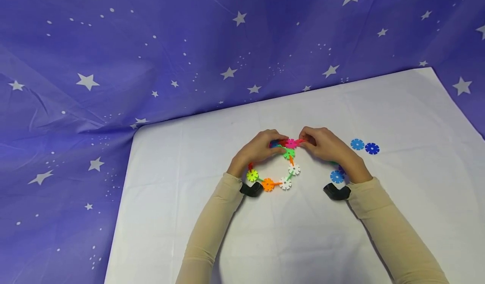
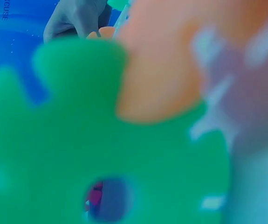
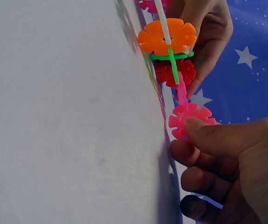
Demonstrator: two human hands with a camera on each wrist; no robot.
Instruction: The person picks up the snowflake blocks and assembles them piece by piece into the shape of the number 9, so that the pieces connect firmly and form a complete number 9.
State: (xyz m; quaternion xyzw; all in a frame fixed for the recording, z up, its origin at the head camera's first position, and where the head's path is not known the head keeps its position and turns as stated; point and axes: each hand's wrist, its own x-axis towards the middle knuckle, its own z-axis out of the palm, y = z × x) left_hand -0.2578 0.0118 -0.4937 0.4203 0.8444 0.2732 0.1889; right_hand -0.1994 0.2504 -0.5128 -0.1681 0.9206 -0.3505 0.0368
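Right hand (image 1: 324, 144) pinches pink slotted disc (image 3: 185, 114); left hand (image 1: 260, 146) grips disc chain (image 1: 268, 185); apparent step: linking; next move likely needs aligned slots, firm push

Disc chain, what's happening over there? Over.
Left hand grips the chain; right hand pinches a pink disc. The chain curves over white cloth. Two blue discs lie aside; nothing visibly blocks.

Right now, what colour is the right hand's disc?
Pink notched disc, clearest in the right wrist view.
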